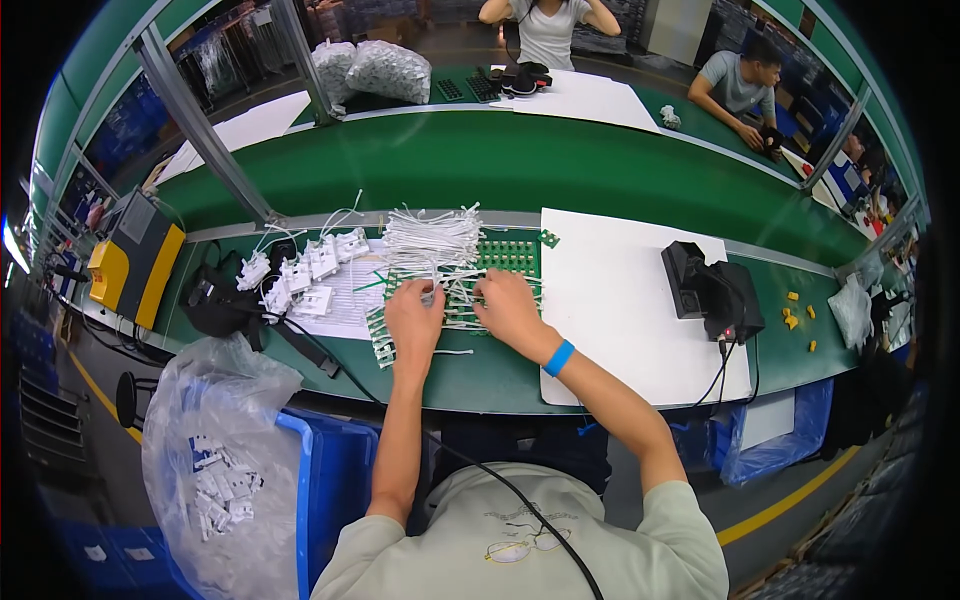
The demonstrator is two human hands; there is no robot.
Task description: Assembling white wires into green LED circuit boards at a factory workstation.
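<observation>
Left hand (414,318) lies palm-down with fingers curled, pinching thin white wire leads (432,240) over the green panel of small circuit boards (505,258). Right hand (510,308), blue wristband at the wrist, rests just beside it, fingers pressed onto the same panel; whether it pinches a wire cannot be told. The panel lies on the green tabletop (480,370), between a cluster of white plastic connector modules (305,270) and a large white sheet (620,300). A black boxy device (712,290) sits on that sheet.
</observation>
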